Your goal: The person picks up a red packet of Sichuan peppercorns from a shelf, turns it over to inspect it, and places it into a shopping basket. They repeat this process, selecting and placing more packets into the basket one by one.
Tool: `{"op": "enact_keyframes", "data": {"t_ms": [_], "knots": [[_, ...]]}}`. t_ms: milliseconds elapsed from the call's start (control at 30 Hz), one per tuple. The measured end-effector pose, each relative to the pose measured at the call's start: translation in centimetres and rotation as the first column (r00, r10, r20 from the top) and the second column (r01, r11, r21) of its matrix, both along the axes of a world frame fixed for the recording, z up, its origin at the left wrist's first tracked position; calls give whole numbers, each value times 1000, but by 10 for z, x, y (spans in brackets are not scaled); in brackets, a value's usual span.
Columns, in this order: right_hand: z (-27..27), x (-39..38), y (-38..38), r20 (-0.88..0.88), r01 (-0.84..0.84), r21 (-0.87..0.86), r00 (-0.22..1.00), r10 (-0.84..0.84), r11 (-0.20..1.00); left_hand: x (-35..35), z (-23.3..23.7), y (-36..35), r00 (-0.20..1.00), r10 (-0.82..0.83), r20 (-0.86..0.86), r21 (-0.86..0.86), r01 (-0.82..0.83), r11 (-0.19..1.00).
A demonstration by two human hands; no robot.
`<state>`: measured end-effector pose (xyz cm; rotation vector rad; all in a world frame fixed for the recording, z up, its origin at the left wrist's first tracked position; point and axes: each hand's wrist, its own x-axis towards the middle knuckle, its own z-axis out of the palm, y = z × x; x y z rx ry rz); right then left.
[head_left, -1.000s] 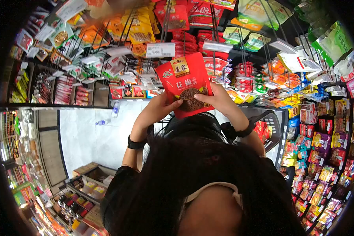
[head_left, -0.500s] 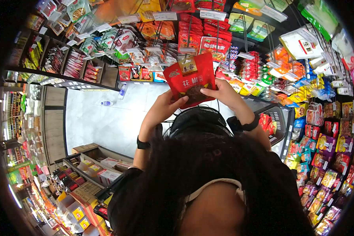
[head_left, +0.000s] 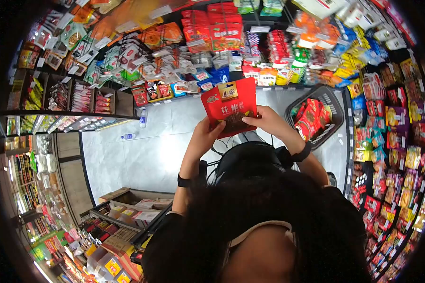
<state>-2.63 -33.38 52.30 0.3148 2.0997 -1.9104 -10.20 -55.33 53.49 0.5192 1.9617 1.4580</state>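
At left, two plastic bottles (head_left: 128, 137) are on the floor (head_left: 106, 162), near the corner of the shelf (head_left: 124, 102). In the middle, the left hand (head_left: 205, 137) and the right hand (head_left: 271, 123) hold the red pouch (head_left: 229, 107) by its lower corners, fingers clamped on it. It hides some floor and shelf edge. At right is a black basket (head_left: 334, 126) with red packets (head_left: 310, 120). Compared with the earlier frame, the basket is seen more fully.

The red rectangular pouch (head_left: 230, 104) looks glossy plastic, the black slotted basket (head_left: 325, 136) matt, probably plastic, the pale grey tiled floor (head_left: 151, 158) smooth.
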Motion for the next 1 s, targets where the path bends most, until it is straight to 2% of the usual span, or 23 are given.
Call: {"op": "enact_keyframes", "data": {"t_ms": [133,233,333,433,467,533,567,600,633,700,733,800,833,867,900,967,1000], "knots": [[-10,48,27,-9,30,-56,999,-31,998,25,2,28,992,-118,56,23,116,993],[-10,77,57,-49,12,-2,999,-12,1000,45,3,58,978,-205,22,-8,206,979],[-21,104,97,-59,68,56,996,-65,996,61,-2,102,957,-289,-12,-55,288,956],[-26,134,144,-75,217,-67,972,-222,974,79,-22,163,944,-330,-15,-80,327,941],[-45,143,165,-100,248,-35,963,-251,968,88,-28,183,940,-342,-4,-90,340,936],[-34,164,202,-144,372,-29,917,-372,928,96,-34,239,872,-485,-68,-225,460,859],[-46,173,223,-125,450,-65,882,-454,891,97,-38,270,825,-557,-92,-293,512,807],[-59,181,244,-107,525,-101,839,-534,845,96,-67,299,815,-561,-147,-204,530,823],[-63,191,267,-93,564,-36,820,-564,825,93,-92,330,790,-607,-89,-148,592,792],[-90,208,306,-88,632,-112,763,-641,767,106,-94,390,770,-618,162,20,623,782],[-111,217,328,-13,637,-67,769,-639,768,111,-105,416,756,-602,258,-2,623,782],[-155,235,355,3,702,-47,711,-703,710,123,-147,456,715,-540,444,-52,622,781],[-176,243,366,11,731,-33,682,-731,682,132,-173,473,731,-491,473,-104,600,793],[-196,252,373,35,754,74,652,-758,652,141,-204,485,747,-438,499,-159,576,802],[-211,259,374,89,791,53,604,-792,609,148,-236,492,763,-383,521,-214,551,807],[-242,273,370,197,861,23,494,-847,508,157,-318,491,759,-567,320,-247,644,724],[-292,279,369,255,891,101,408,-877,444,162,-343,494,728,-652,214,-262,685,679]]}}
